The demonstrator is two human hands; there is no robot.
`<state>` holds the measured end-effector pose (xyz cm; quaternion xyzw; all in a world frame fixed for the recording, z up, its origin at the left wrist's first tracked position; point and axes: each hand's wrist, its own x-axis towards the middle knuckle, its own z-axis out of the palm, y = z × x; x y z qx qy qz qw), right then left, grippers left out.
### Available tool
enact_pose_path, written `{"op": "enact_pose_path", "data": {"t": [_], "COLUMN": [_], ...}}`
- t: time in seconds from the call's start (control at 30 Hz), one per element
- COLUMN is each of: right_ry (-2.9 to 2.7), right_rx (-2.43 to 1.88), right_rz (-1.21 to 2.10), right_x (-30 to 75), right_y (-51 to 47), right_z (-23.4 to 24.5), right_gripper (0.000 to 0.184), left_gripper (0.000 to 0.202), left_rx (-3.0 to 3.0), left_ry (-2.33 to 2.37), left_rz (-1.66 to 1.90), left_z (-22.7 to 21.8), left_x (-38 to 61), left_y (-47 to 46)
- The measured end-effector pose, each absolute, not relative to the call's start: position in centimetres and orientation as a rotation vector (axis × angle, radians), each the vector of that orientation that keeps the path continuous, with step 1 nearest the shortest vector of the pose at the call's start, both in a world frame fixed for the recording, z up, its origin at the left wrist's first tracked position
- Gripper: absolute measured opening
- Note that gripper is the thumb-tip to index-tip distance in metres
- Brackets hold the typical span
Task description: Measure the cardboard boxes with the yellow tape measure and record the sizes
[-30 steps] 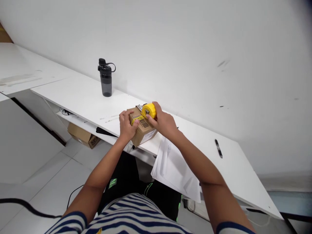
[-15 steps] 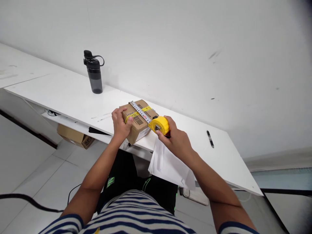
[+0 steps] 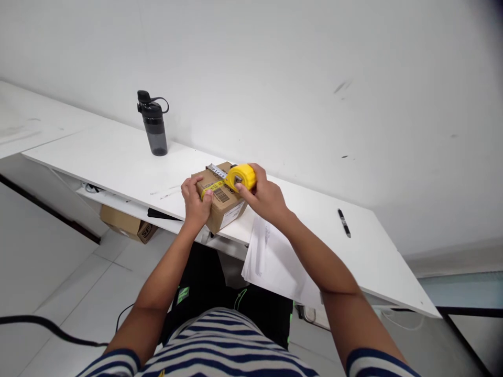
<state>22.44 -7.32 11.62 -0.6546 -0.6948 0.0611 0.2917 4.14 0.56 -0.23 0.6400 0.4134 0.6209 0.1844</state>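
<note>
A small brown cardboard box (image 3: 218,208) with yellow tape, a barcode and a white label sits at the front edge of the white table. My left hand (image 3: 196,201) grips its left side, thumb on the top face and fingers over the far edge. In my right hand (image 3: 265,192) is a yellow tape measure (image 3: 244,175), held over the right part of the box top. A short length of its blade (image 3: 216,170) lies across the top, its end at the box's far left edge. My right fingers behind the case are partly hidden.
A dark water bottle (image 3: 157,128) stands left of the box near the wall. White papers (image 3: 279,262) hang over the table's front edge. A black marker (image 3: 344,223) lies at the right. Under the table is another cardboard box (image 3: 128,222).
My right hand has moved the tape measure case left and up along the box top, and less blade shows. My left hand stays on the box. The view has shifted slightly.
</note>
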Motion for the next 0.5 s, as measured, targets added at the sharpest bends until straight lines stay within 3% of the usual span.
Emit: {"op": "enact_pose_path", "data": {"t": [0.33, 0.5], "right_ry": [-1.661, -1.714], "right_rx": [-1.411, -1.303], "right_rz": [0.273, 0.542], "right_x": [22.8, 22.5], "right_y": [-2.6, -2.9], "right_z": [13.6, 12.9], "right_gripper": [0.072, 0.071], "left_gripper": [0.059, 0.057], "left_rx": [1.547, 1.893], "left_ry": [0.955, 1.187], "left_rz": [1.775, 1.407], "left_z": [-4.3, -7.3], "left_x": [-1.0, -3.3], "left_y": [-0.5, -1.1]}}
